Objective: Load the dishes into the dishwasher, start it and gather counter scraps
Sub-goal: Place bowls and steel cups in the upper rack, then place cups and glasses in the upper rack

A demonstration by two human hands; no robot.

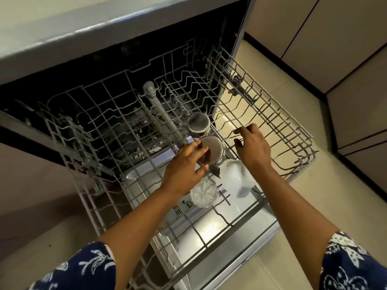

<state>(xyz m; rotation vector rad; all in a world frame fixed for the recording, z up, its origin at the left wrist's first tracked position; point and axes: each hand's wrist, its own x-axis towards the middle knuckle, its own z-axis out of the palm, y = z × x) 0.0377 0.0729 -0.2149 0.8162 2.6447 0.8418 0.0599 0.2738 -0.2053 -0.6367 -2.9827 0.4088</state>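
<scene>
The dishwasher's upper wire rack [272, 122] is pulled out over the open door [219, 233]. My left hand [186, 164] grips an upturned steel cup [212, 150] standing in the rack. A second upturned steel cup [198, 123] stands just behind it. My right hand [252, 146] pinches a thin folding wire of the rack beside the cups. An upturned clear glass [204, 193] sits in the rack near my left wrist. A white dish [238, 176] lies under my right wrist.
The dark dishwasher tub [125, 65] opens under a grey counter edge [83, 32]. Beige cabinet doors [335, 49] line the right side, with tiled floor [345, 206] beneath. The rack's left half holds only bare tines.
</scene>
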